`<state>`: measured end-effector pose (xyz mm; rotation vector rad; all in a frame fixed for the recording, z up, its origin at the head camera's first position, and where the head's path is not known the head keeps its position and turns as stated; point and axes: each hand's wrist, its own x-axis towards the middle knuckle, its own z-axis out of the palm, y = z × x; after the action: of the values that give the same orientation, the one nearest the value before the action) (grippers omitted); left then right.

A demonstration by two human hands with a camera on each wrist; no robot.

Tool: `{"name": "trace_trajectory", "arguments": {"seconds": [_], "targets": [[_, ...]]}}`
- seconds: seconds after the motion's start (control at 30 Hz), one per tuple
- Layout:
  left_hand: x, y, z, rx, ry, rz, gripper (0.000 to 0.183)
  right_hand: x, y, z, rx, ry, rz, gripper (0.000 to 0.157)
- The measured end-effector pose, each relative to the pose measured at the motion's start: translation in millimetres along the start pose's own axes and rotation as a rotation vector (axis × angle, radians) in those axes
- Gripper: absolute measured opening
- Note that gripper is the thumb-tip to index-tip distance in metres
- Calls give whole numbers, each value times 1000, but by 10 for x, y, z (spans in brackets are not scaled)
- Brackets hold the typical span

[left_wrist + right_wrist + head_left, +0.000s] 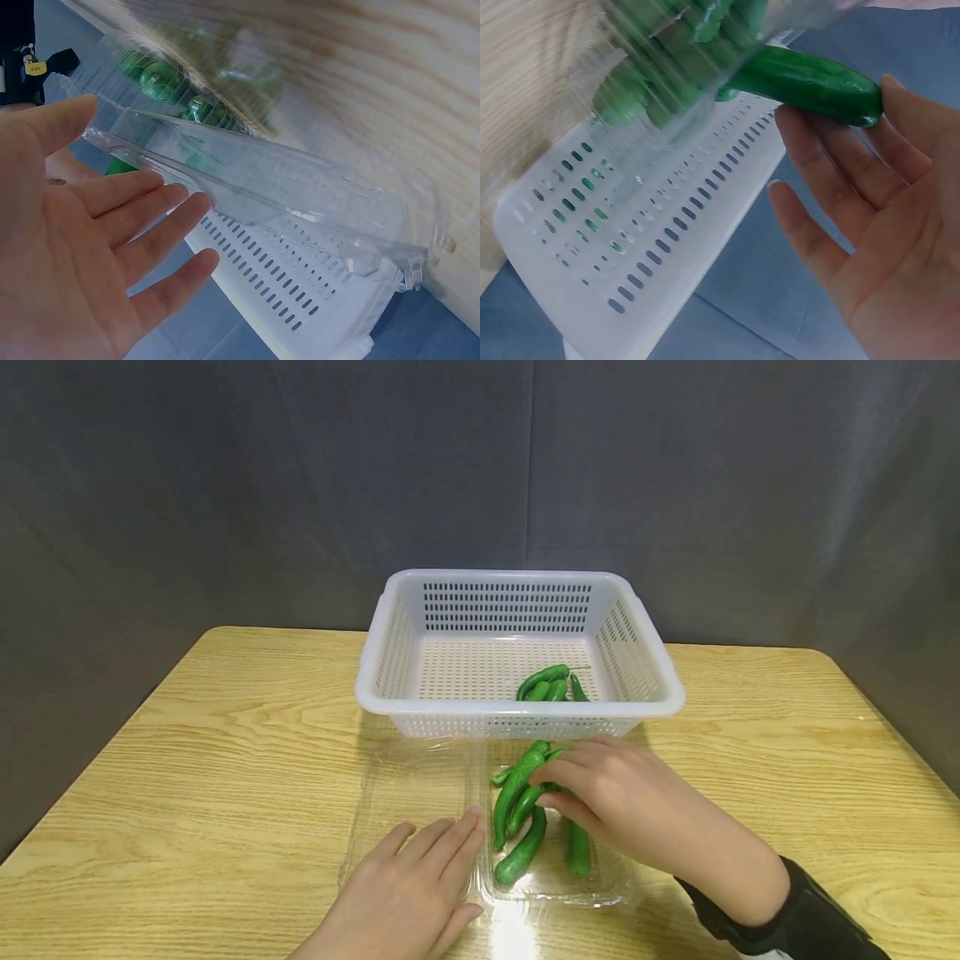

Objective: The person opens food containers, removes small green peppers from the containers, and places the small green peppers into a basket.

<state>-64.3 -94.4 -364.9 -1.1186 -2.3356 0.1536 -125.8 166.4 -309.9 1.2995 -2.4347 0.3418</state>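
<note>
A clear plastic clamshell container (611, 881) lies opened flat on the table, its lid half (412, 781) to the left. Several long green peppers (517, 797) are in the right half, some crossing each other. My right hand (622, 793) is over this half, pinching the end of a glossy green pepper (810, 84) between thumb and fingers. The pepper's other end passes behind the container's clear wall in the right wrist view. My left hand (408, 889), fingers extended, rests at the fold between the two halves; its palm and spread fingers show in the left wrist view.
Just behind the container stands a white perforated basket (519, 706) with a few more green peppers (551, 685) at its front right. The wooden table (187, 793) reaches out on both sides, and a dark grey curtain (262, 493) hangs behind it.
</note>
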Motion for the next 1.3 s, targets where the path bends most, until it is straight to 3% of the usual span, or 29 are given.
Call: {"name": "trace_trajectory", "arguments": {"seconds": [0.23, 0.43, 0.9, 1.1, 1.3], "targets": [[0, 5, -4, -4, -6, -1, 66, 11, -51, -73, -10, 64, -49, 15], [3, 7, 0, 2, 2, -4, 66, 56, -113, -175, -13, 186, -136, 37], [0, 16, -8, 0, -15, -15, 66, 140, -169, -426, -78, 426, -291, 31], [1, 13, 2, 6, 2, -12, 66, 145, -107, -442, -136, 458, -284, 31], [-3, 7, 12, 6, 20, -5, 66, 130, -37, -431, -181, 495, -226, 31]]}}
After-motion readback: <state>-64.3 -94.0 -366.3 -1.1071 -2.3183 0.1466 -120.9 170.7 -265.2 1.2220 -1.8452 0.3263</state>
